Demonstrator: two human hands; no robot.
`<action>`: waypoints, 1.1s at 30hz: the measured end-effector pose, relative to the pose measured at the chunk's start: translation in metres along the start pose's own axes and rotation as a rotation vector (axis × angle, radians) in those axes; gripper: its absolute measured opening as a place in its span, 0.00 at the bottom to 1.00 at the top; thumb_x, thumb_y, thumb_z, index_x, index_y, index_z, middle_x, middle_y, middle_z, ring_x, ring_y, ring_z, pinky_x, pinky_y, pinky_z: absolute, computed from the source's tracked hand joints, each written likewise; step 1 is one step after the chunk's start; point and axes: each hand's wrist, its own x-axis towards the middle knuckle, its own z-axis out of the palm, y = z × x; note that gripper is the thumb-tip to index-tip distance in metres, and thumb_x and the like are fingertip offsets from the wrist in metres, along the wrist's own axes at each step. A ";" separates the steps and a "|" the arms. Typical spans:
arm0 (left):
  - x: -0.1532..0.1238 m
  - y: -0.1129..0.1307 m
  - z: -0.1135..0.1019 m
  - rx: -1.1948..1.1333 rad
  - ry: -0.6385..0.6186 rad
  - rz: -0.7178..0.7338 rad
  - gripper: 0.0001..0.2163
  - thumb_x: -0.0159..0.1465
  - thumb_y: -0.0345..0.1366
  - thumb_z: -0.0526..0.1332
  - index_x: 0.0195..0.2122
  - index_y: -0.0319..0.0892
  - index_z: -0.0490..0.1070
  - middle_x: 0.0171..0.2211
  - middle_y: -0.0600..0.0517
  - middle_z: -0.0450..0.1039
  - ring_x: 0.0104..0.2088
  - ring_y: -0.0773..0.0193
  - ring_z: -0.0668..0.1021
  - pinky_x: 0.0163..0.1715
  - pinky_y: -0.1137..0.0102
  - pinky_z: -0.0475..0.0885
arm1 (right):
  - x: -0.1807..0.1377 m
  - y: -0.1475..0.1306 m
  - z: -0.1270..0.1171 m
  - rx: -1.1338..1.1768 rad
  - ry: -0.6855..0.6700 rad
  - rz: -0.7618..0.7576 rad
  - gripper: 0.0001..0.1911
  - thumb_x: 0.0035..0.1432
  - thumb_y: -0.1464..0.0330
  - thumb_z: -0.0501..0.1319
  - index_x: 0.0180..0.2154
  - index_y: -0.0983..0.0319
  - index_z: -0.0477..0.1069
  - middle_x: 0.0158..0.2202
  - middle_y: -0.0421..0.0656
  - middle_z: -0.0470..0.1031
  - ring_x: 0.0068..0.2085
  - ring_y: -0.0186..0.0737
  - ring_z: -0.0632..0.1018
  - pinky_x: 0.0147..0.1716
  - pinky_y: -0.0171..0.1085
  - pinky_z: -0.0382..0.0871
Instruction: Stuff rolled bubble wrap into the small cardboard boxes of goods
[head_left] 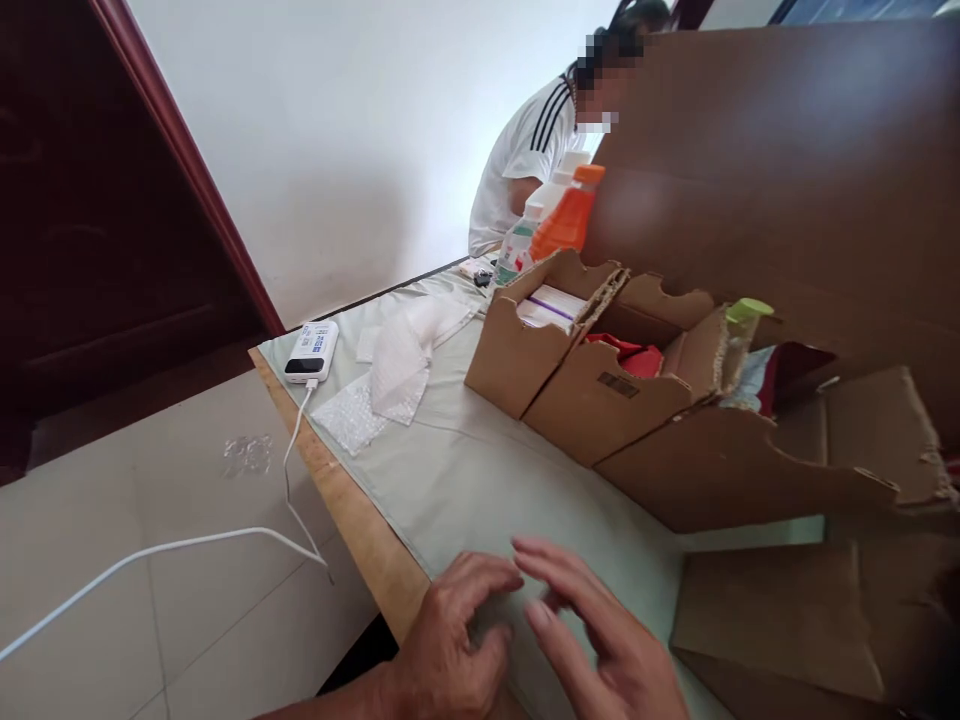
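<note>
Low over the front edge of the cloth-covered table [465, 490], my left hand [454, 635] has its fingers bent and the thumb apart from them, with nothing between. Facing it, my right hand [604, 640] is slightly blurred; its fingers stretch forward, the thumb is spread, and it holds nothing. The fingertips of the two hands come close together. A closed brown cardboard box [772, 610] lies just right of my right hand. Beyond the hands stands a row of open cardboard bins [562, 420] holding white packs [551, 308] and a red item [634, 358].
A white device [311, 352] with a white cable [225, 535] sits at the left corner by bubble wrap [401, 375]. Bottles, one an orange bottle [566, 215], stand behind the bins. A large cardboard panel [780, 180] rises at right. A person [525, 150] sits at the far end.
</note>
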 end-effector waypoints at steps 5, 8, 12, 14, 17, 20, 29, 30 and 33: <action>-0.003 -0.020 0.011 0.007 0.084 0.254 0.26 0.47 0.21 0.57 0.47 0.41 0.77 0.41 0.45 0.80 0.42 0.57 0.81 0.43 0.67 0.78 | 0.130 -0.031 0.062 0.573 -0.199 0.273 0.21 0.57 0.57 0.67 0.52 0.54 0.79 0.60 0.47 0.76 0.60 0.52 0.76 0.49 0.45 0.77; -0.001 -0.027 0.021 0.006 0.168 0.285 0.23 0.46 0.21 0.57 0.43 0.41 0.77 0.37 0.46 0.81 0.39 0.56 0.81 0.39 0.67 0.78 | 0.193 -0.033 0.101 0.716 -0.190 0.374 0.22 0.49 0.59 0.69 0.47 0.58 0.81 0.57 0.50 0.77 0.58 0.53 0.76 0.45 0.45 0.76; 0.001 -0.031 0.021 -0.046 0.175 0.288 0.22 0.46 0.22 0.58 0.42 0.42 0.77 0.36 0.47 0.81 0.37 0.57 0.81 0.37 0.67 0.77 | 0.238 -0.029 0.128 0.686 -0.090 0.343 0.22 0.46 0.62 0.67 0.45 0.61 0.80 0.53 0.52 0.79 0.54 0.52 0.77 0.42 0.45 0.75; -0.001 -0.031 0.016 -0.081 0.125 0.262 0.23 0.47 0.22 0.58 0.43 0.43 0.78 0.37 0.47 0.81 0.38 0.57 0.82 0.37 0.67 0.77 | 0.235 -0.030 0.122 0.668 -0.009 0.290 0.21 0.48 0.62 0.66 0.46 0.60 0.79 0.53 0.49 0.79 0.54 0.49 0.77 0.46 0.45 0.74; -0.006 -0.027 0.008 -0.178 0.087 0.040 0.26 0.50 0.22 0.59 0.50 0.44 0.76 0.47 0.44 0.79 0.46 0.53 0.81 0.46 0.62 0.77 | 0.198 -0.036 0.084 0.495 0.128 0.067 0.17 0.54 0.65 0.66 0.47 0.56 0.79 0.52 0.44 0.80 0.51 0.44 0.78 0.52 0.45 0.71; -0.009 -0.021 0.001 -0.430 0.161 -0.261 0.32 0.57 0.25 0.62 0.64 0.46 0.65 0.60 0.42 0.71 0.57 0.50 0.76 0.57 0.56 0.72 | 0.138 -0.042 0.030 0.047 0.233 -0.360 0.16 0.61 0.73 0.64 0.49 0.53 0.79 0.51 0.41 0.81 0.51 0.42 0.80 0.53 0.44 0.71; 0.005 0.010 -0.023 -0.740 0.496 -0.475 0.27 0.62 0.47 0.67 0.60 0.46 0.65 0.57 0.45 0.73 0.58 0.55 0.74 0.60 0.59 0.66 | -0.026 0.009 -0.021 -0.503 -0.028 -0.594 0.18 0.57 0.83 0.55 0.42 0.61 0.76 0.42 0.46 0.84 0.59 0.47 0.78 0.47 0.43 0.73; 0.003 0.012 -0.023 -0.689 0.472 -0.474 0.27 0.62 0.48 0.67 0.60 0.46 0.65 0.57 0.45 0.74 0.59 0.55 0.74 0.61 0.59 0.65 | -0.038 0.016 -0.020 -0.490 -0.054 -0.556 0.18 0.57 0.82 0.54 0.42 0.61 0.76 0.42 0.47 0.84 0.58 0.47 0.78 0.48 0.43 0.74; -0.008 0.014 -0.024 -0.518 0.377 -0.428 0.27 0.65 0.50 0.63 0.62 0.44 0.65 0.55 0.44 0.76 0.58 0.54 0.74 0.63 0.58 0.62 | -0.069 0.029 -0.018 -0.411 -0.073 -0.419 0.14 0.60 0.79 0.56 0.41 0.60 0.76 0.47 0.48 0.83 0.58 0.47 0.78 0.51 0.45 0.74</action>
